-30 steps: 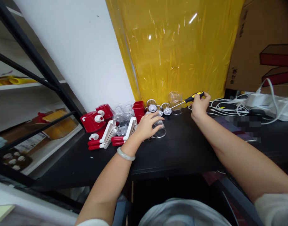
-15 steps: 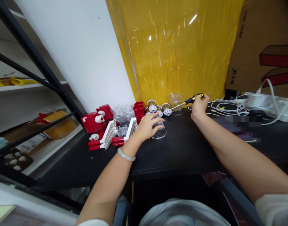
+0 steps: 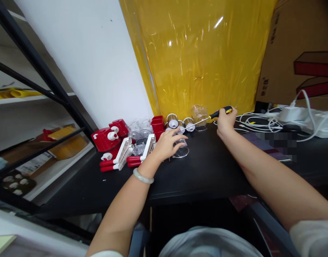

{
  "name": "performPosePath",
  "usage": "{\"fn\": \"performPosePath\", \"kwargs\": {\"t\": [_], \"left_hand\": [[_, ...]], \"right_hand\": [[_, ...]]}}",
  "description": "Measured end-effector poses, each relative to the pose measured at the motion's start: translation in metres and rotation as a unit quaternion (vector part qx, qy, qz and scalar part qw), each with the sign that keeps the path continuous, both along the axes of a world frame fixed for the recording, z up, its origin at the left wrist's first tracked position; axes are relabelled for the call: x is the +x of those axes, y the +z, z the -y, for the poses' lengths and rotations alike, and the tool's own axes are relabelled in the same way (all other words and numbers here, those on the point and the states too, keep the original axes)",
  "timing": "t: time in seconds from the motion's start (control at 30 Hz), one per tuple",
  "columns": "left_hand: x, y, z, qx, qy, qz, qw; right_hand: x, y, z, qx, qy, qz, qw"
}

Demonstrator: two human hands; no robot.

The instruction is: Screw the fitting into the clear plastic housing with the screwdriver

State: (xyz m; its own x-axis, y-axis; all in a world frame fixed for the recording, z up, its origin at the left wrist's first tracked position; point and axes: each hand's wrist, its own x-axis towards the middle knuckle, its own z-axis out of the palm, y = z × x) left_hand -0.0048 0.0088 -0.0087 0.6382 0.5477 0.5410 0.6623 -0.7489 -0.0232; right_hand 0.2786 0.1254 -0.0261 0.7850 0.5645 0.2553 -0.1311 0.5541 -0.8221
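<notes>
While the left hand [image 3: 167,142] closes over a clear plastic cup [image 3: 181,146] standing on the black table [image 3: 206,171], the right hand [image 3: 226,119] grips the yellow-and-black handle of a screwdriver [image 3: 212,116]; both hands are therefore engaged, neither released. Judged from this posture, the step in hand is the taking up of the tool with the cup steadied. The next move would call for the screwdriver to be lifted clear of the parts around it and its tip brought round to the held cup, with the left hand keeping the cup from tipping or sliding.

Taking the cup as landmark: the screwdriver lies behind it and to its right, apart from it, shaft pointing left toward the gold-banded spools [image 3: 181,123] just behind the cup; a second clear cup [image 3: 199,112] stands behind it, near the shaft; red-and-white handled pieces [image 3: 126,153] lie just to its left, with red housings [image 3: 107,135] further left; white cables [image 3: 260,121] lie well to its right; a yellow plastic sheet [image 3: 201,53] hangs behind it.
</notes>
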Motion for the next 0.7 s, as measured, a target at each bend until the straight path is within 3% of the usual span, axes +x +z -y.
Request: {"fn": "performPosePath", "kwargs": {"t": [0.4, 0.57, 0.7], "left_hand": [[0.000, -0.001, -0.001, 0.006, -0.001, -0.002, 1.000], [0.000, 0.000, 0.000, 0.005, 0.000, -0.001, 1.000], [0.000, 0.000, 0.000, 0.001, 0.000, -0.001, 1.000]], "right_hand": [[-0.013, 0.024, 0.034, -0.048, 0.070, -0.084, 0.993], [-0.010, 0.018, 0.024, -0.046, 0.067, -0.067, 0.994], [-0.005, 0.006, 0.014, -0.022, 0.027, -0.010, 0.999]]}}
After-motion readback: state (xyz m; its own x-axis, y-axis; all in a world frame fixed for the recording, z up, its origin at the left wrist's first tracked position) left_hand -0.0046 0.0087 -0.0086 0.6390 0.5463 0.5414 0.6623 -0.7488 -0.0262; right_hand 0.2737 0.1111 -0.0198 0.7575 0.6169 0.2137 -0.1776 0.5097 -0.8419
